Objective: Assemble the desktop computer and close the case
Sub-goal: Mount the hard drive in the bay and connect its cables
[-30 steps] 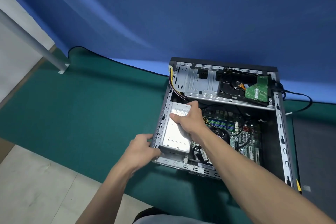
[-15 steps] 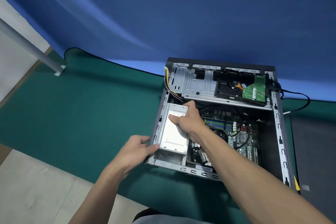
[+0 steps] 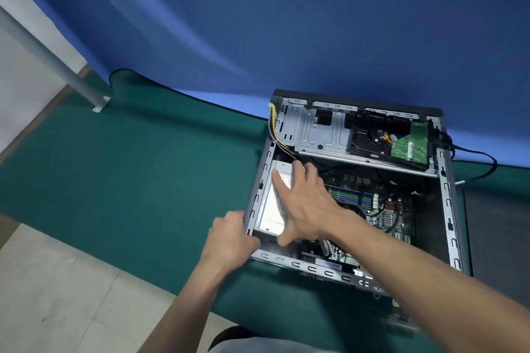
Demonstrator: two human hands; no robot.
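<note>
Since the moment before, the right hand (image 3: 308,209) has been opening out: its fingers (image 3: 279,182), earlier curled on the far end of the power supply (image 3: 272,209), are now lying spread and flat across the top of it, the thumb reaching down toward the unit's near end. The left hand (image 3: 232,235) has been shifting a little along the case's left wall, and the camera has been drifting closer.

In the head view, the computer case (image 3: 446,195) is lying on its side with the open face upward on the green mat (image 3: 129,175), the side panel off. The power supply is sitting in the near-left corner of the case, just inside the left wall. The left hand is gripping that wall at the near corner, fingers closed over the metal edge. The motherboard (image 3: 384,215) is filling the floor of the case to the right of the power supply. At the far end, a hard drive (image 3: 372,135) with a green circuit board (image 3: 410,146) is resting in the drive cage (image 3: 318,132). A bundle of yellow and red wires (image 3: 274,129) is running along the far-left corner. A blue backdrop (image 3: 286,23) is hanging behind the mat.
</note>
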